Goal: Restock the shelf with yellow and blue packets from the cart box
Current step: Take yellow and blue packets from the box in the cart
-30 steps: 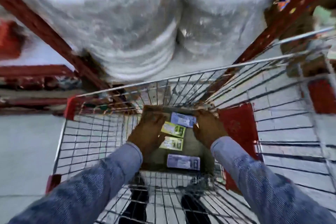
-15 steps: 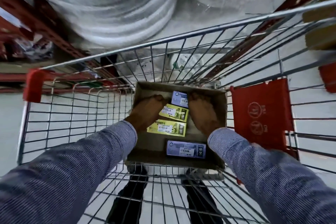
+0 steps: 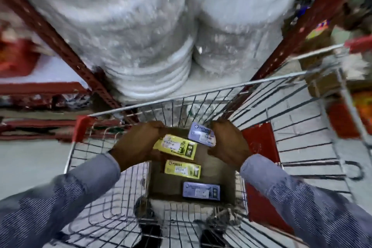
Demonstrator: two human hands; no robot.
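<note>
Over a wire cart (image 3: 291,127), both hands reach into the cardboard box (image 3: 225,185): left hand (image 3: 138,143) has its fingers (image 3: 156,127) curled on a yellow packet (image 3: 176,147), right hand (image 3: 229,143) grips a blue packet (image 3: 201,134). Both packets lie tilted, long axes running roughly nine to three o'clock. Toward six o'clock of the hands, a second yellow packet (image 3: 182,169) and second blue packet (image 3: 201,191) wait flat in the box, lying between the two wrists. Wrapped white stacks (image 3: 141,46) fill the shelf at twelve o'clock, the likely destination.
</note>
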